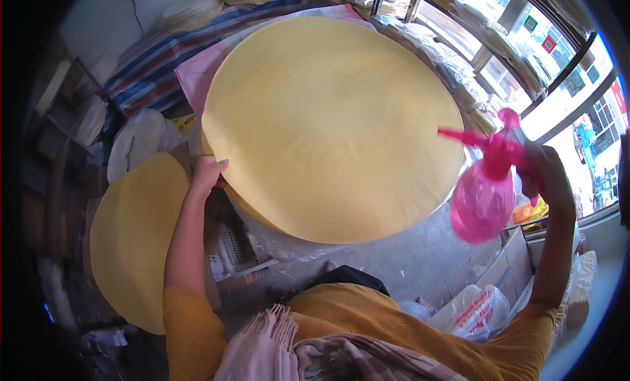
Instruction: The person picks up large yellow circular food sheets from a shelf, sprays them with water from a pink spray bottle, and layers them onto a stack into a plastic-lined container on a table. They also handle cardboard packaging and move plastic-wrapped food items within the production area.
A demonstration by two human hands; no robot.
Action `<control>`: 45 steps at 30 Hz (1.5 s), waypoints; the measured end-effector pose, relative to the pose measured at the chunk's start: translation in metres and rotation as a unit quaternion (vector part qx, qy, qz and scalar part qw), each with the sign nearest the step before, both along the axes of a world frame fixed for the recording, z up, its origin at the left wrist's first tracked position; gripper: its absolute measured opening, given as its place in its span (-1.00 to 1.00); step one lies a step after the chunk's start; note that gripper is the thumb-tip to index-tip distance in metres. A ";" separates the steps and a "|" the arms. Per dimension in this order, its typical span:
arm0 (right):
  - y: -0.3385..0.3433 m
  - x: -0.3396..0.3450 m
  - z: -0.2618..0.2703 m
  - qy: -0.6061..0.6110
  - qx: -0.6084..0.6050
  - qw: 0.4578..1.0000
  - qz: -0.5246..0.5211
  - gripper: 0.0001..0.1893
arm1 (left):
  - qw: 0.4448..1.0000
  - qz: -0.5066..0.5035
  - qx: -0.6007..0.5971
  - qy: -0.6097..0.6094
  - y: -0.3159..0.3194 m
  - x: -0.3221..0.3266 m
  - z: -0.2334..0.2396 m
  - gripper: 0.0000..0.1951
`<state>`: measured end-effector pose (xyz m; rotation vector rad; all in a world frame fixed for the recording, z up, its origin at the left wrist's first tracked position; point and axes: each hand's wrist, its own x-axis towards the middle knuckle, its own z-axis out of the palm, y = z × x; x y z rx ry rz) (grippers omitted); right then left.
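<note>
A large round yellow sheet point(325, 135), thin and faintly wrinkled, lies spread out in front of me. My left hand point(209, 173) pinches its left edge, thumb on top and fingers hidden underneath. Under that edge a darker yellow layer shows. Raised at the right, my right hand point(544, 176) grips the handle of a pink pump spray bottle point(485, 199). The bottle's body is translucent, and its nozzle points left over the sheet's right rim. Whether spray is coming out cannot be seen.
Another round yellow sheet point(135, 248) rests at my left. A white plastic basket point(241, 248) stands low beneath the table's near edge. Shelves with plastic-wrapped stacks point(448, 61) line the window side. Cardboard boxes point(512, 258) and a plastic bag point(472, 312) are at lower right.
</note>
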<state>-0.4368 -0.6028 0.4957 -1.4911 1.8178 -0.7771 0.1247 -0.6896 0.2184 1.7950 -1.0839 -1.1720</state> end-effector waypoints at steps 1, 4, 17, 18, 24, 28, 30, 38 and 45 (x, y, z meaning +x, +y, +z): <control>-0.012 0.004 -0.003 -0.022 -0.050 0.998 -0.014 -0.53 | 1.000 0.005 -0.001 0.000 -0.007 0.001 -0.007 -0.79; -0.043 0.037 -0.003 -0.185 -0.085 0.977 -0.059 -0.53 | 0.998 0.017 -0.061 0.020 -0.014 -0.006 -0.005 -0.72; -0.057 0.082 -0.024 0.014 0.059 0.992 0.106 -0.52 | 0.961 0.210 -0.169 0.063 -0.041 -0.037 -0.041 -0.43; -0.058 0.078 -0.022 0.029 0.072 0.992 0.100 -0.53 | 0.955 0.226 -0.183 0.054 -0.038 -0.047 -0.029 -0.36; -0.091 0.010 -0.014 -0.034 -0.123 0.989 -0.074 -0.54 | 0.921 0.287 -0.209 0.158 -0.042 -0.050 -0.036 -0.30; -0.095 0.006 -0.008 -0.212 -0.151 0.963 -0.066 -0.59 | 0.958 0.252 -0.120 0.057 -0.035 -0.034 -0.035 -0.50; -0.088 0.020 -0.009 -0.210 -0.191 0.958 -0.036 -0.61 | 0.942 0.246 -0.140 -0.181 -0.023 -0.032 -0.024 -0.54; -0.038 0.002 -0.018 0.053 -0.022 0.983 0.172 -0.56 | 0.897 0.018 -0.041 -0.440 -0.021 0.000 -0.027 -0.39; 0.040 -0.097 -0.030 0.092 0.013 0.991 -0.094 -0.57 | 0.971 0.091 -0.089 0.203 -0.025 0.002 -0.040 -0.51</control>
